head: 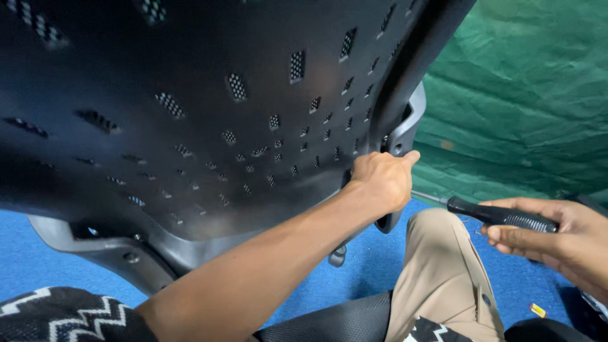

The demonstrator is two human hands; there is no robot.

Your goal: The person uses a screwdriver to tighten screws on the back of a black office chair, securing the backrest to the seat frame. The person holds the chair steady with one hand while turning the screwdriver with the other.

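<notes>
Under the big black plastic chair back with small holes point(190, 114), the left hand point(380, 180) grips its grey edge bracket point(405, 126). Just right, the right hand point(557, 240) pinches a black-handled screwdriver point(500, 217), its long shaft pointing left at that bracket.

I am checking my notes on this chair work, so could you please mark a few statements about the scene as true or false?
1. The right hand holds a screwdriver by its black handle. True.
2. The left hand rests flat on the blue floor. False: it grips the edge of the black perforated chair back, beside the grey armrest bracket.
3. The sheet behind the chair is red. False: the tarpaulin is green.
4. The screwdriver's metal shaft points toward the left hand. True.
5. The person's trouser leg is beige. True.
6. The chair back is solid, with no holes. False: it has many small mesh-filled openings.
</notes>
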